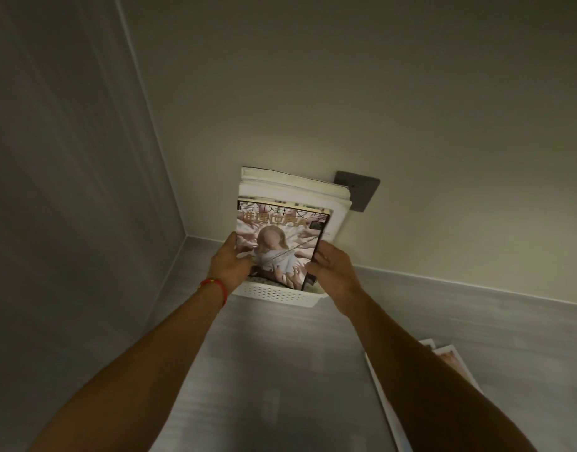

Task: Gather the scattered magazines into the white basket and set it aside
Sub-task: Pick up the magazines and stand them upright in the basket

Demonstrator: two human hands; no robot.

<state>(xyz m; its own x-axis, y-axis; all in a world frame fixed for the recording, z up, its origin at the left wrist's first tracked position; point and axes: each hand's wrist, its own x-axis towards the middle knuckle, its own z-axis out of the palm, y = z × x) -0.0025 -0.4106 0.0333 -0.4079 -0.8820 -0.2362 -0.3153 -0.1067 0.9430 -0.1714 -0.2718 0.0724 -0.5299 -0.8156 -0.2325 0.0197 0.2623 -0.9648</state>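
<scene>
A white perforated basket (274, 293) stands on the grey floor against the wall. Several magazines stand upright in it, leaning on the wall, the rear stack (290, 190) thick and white-edged. The front magazine (280, 243) has a cover picture with many hands. My left hand (230, 265), a red cord on its wrist, grips that magazine's left edge. My right hand (332, 269) grips its right edge. The magazine's lower end is inside the basket.
Two more magazines (443, 357) lie on the floor at lower right, partly hidden by my right forearm. A dark wall plate (362, 190) sits behind the stack. A room corner lies to the left.
</scene>
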